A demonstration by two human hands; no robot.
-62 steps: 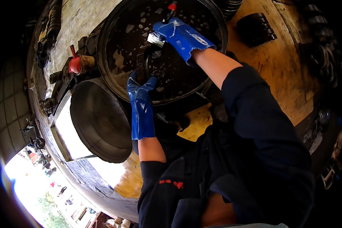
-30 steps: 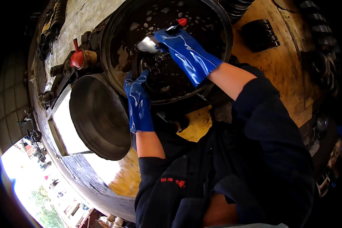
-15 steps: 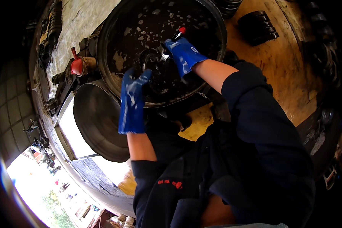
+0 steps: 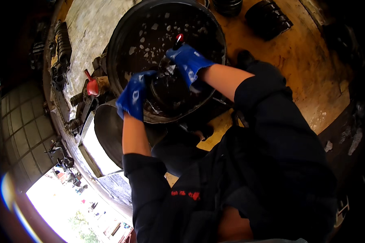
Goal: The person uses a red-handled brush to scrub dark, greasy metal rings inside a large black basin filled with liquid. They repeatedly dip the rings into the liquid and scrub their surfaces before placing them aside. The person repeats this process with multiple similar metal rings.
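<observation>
A wide round tub [image 4: 117, 44] of dark liquid with pale foam patches stands in front of me. Inside it lies a dark, wet, ring-shaped part [image 4: 160, 95], partly sunk. My left hand [image 4: 134, 92], in a blue rubber glove, is closed at the left edge of this part; its fingertips are partly hidden. My right hand [image 4: 186, 60], gloved alike, grips a tool with a black and red handle [image 4: 179, 38]. A shiny flat metal end [image 4: 170, 69] shows below that fist, over the part. Its exact kind is unclear.
A red funnel-like scoop [image 4: 92, 86] sits left of the tub. A second dark basin [image 4: 109, 131] stands at the near left. Black ribbed cylinders [image 4: 268, 19] rest on the brown board [image 4: 308, 81] at right. Dark coiled parts [image 4: 63, 48] lie at the far left.
My left hand has bent inward, its spread fingers now drawn together at the ring-shaped part. My right hand and the tool have shifted slightly left and down; the whole view has turned a little.
</observation>
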